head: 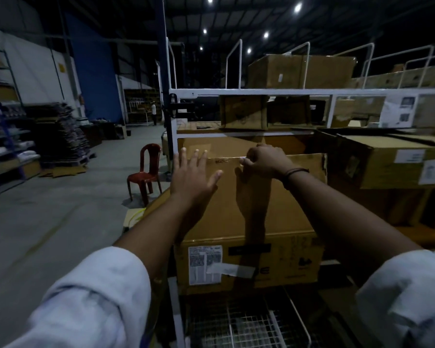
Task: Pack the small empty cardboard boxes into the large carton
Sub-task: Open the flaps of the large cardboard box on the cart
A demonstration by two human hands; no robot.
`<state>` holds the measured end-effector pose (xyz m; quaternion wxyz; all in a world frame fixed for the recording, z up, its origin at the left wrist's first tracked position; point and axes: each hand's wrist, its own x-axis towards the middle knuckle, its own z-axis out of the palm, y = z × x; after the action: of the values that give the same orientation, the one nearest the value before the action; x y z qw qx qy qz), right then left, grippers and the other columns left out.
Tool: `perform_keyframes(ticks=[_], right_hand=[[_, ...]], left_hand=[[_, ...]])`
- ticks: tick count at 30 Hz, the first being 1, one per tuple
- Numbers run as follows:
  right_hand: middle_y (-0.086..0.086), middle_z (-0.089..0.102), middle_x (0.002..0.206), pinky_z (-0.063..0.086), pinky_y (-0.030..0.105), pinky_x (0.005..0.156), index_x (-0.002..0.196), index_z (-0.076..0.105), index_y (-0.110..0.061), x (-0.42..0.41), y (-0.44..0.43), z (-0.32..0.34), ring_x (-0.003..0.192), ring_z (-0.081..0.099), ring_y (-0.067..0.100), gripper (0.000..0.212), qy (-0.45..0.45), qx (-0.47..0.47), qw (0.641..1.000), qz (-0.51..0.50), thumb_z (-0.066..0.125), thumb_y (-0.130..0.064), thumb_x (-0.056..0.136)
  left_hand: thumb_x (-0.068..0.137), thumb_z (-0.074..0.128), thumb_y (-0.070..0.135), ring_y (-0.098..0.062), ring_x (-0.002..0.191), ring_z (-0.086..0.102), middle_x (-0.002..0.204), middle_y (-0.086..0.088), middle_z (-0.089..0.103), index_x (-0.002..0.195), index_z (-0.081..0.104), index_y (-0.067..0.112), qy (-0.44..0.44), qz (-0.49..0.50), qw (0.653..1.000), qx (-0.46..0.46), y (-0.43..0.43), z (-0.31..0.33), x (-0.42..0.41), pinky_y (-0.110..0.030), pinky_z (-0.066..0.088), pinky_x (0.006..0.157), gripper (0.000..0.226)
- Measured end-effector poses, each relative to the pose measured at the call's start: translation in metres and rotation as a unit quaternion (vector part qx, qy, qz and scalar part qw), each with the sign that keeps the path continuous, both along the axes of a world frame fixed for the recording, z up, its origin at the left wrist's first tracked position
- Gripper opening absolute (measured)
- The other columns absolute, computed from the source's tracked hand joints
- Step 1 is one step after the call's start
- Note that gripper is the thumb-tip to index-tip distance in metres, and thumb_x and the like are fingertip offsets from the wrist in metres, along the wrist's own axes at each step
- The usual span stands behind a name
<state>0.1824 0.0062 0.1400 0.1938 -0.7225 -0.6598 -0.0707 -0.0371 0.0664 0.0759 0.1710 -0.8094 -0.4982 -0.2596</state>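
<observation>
Head view is showing both arms reaching forward over the large carton [246,209], which is sitting closed on a white metal rack [236,92] directly beneath the two grips. It is looking like stiff corrugated board with a flat, smooth, taped top, so the surface is probably offering little purchase; judged as a carton meant for empty boxes, it is likely light for its bulk but awkward, and best taken at the edges or corners, or opened along the far seam. The left hand [190,175] is lying released, fingers spread flat, the palm seemingly pressing on the top near its far left edge and steadying it. To the right of that grip, the right hand [266,160] is curled, its fingertips [244,162] pinching at something on the far seam, possibly a tape end or flap edge; what exactly it is holding is too small to tell. No small empty boxes are clearly showing near either grip. Beyond the grips other cartons [299,71] are resting on the rack, and a red chair [146,172] is standing on the floor to the left of the left grip.
</observation>
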Motion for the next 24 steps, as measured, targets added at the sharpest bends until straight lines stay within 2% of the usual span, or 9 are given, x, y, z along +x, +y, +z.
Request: perform_keyframes(ticks=[3, 5, 8, 10, 13, 16, 20, 22, 24], right_hand=[[0.006, 0.067, 0.105, 0.058, 0.039, 0.085, 0.115, 0.066, -0.016, -0.002, -0.027, 0.014, 0.090, 0.064, 0.020, 0.037, 0.040, 0.008, 0.999, 0.022, 0.044, -0.045, 0.107], [0.008, 0.068, 0.103, 0.059, 0.040, 0.085, 0.114, 0.068, -0.015, 0.000, -0.042, 0.024, 0.092, 0.066, 0.023, 0.041, 0.040, 0.011, 0.999, 0.028, 0.041, -0.046, 0.108], [0.007, 0.069, 0.107, 0.057, 0.038, 0.086, 0.117, 0.067, -0.015, 0.005, -0.062, 0.032, 0.095, 0.065, 0.022, 0.044, 0.051, -0.025, 0.998, 0.038, 0.041, -0.049, 0.108], [0.006, 0.067, 0.104, 0.054, 0.035, 0.083, 0.116, 0.066, -0.015, 0.011, -0.076, 0.031, 0.093, 0.063, 0.020, 0.046, 0.075, -0.082, 0.993, 0.040, 0.039, -0.052, 0.107], [0.003, 0.064, 0.098, 0.051, 0.033, 0.077, 0.109, 0.065, -0.018, 0.019, -0.095, 0.028, 0.089, 0.061, 0.018, 0.051, 0.099, -0.146, 0.984, 0.038, 0.038, -0.060, 0.105], [0.001, 0.063, 0.102, 0.047, 0.034, 0.078, 0.104, 0.065, -0.023, 0.020, -0.113, 0.029, 0.089, 0.058, 0.016, 0.047, 0.098, -0.188, 0.977, 0.037, 0.043, -0.065, 0.101], [0.001, 0.062, 0.092, 0.043, 0.028, 0.065, 0.104, 0.065, -0.018, 0.017, -0.139, 0.013, 0.073, 0.052, 0.014, 0.051, 0.084, -0.287, 0.953, 0.040, 0.044, -0.065, 0.101], [0.005, 0.064, 0.113, 0.052, 0.034, 0.081, 0.118, 0.064, -0.019, 0.016, -0.142, -0.010, 0.093, 0.060, 0.019, 0.051, 0.079, -0.347, 0.934, 0.041, 0.045, -0.063, 0.101], [0.004, 0.058, 0.136, 0.049, 0.046, 0.104, 0.136, 0.059, -0.020, 0.016, -0.142, -0.040, 0.121, 0.056, 0.026, 0.054, 0.038, -0.373, 0.926, 0.047, 0.048, -0.060, 0.102]], left_hand=[[0.103, 0.019, 0.066, -0.035, 0.142, 0.046, 0.140, -0.013, 0.062, 0.141, 0.057, 0.017, 0.007, 0.001, 0.999, 0.047, -0.023, 0.019, 0.008, -0.057, 0.010, 0.126, 0.073], [0.105, 0.021, 0.062, -0.028, 0.108, 0.066, 0.108, -0.010, 0.073, 0.115, 0.069, 0.018, -0.009, -0.008, 0.998, 0.063, -0.042, 0.032, 0.013, -0.052, 0.029, 0.118, 0.066], [0.104, 0.022, 0.065, -0.018, 0.069, 0.057, 0.081, -0.007, 0.064, 0.084, 0.063, 0.019, -0.005, -0.020, 1.000, -0.002, -0.072, 0.053, 0.021, -0.033, 0.047, 0.072, 0.065], [0.102, 0.018, 0.070, -0.022, 0.084, 0.063, 0.094, -0.011, 0.065, 0.096, 0.066, 0.017, 0.022, -0.022, 0.994, -0.101, -0.088, 0.069, 0.029, -0.036, 0.051, 0.076, 0.072], [0.099, 0.023, 0.076, -0.036, 0.131, 0.053, 0.142, -0.019, 0.055, 0.143, 0.055, 0.014, 0.003, -0.016, 0.946, -0.325, -0.103, 0.085, 0.036, -0.052, 0.042, 0.109, 0.083], [0.084, 0.047, 0.086, -0.043, 0.127, 0.056, 0.144, -0.018, 0.055, 0.148, 0.050, 0.018, -0.075, 0.015, 0.854, -0.515, -0.117, 0.094, 0.027, -0.059, 0.040, 0.113, 0.093], [0.072, 0.061, 0.082, -0.040, 0.132, 0.052, 0.143, -0.015, 0.053, 0.137, 0.053, 0.024, -0.027, 0.005, 0.805, -0.593, -0.134, 0.076, 0.018, -0.059, 0.038, 0.115, 0.087], [0.062, 0.065, 0.085, -0.036, 0.143, 0.040, 0.156, -0.010, 0.042, 0.148, 0.046, 0.028, 0.017, 0.009, 0.796, -0.606, -0.137, 0.045, 0.017, -0.058, 0.033, 0.118, 0.104], [0.047, 0.073, 0.091, -0.034, 0.142, 0.040, 0.159, -0.006, 0.038, 0.152, 0.042, 0.030, 0.048, 0.037, 0.794, -0.605, -0.137, 0.002, 0.016, -0.056, 0.036, 0.115, 0.125]])
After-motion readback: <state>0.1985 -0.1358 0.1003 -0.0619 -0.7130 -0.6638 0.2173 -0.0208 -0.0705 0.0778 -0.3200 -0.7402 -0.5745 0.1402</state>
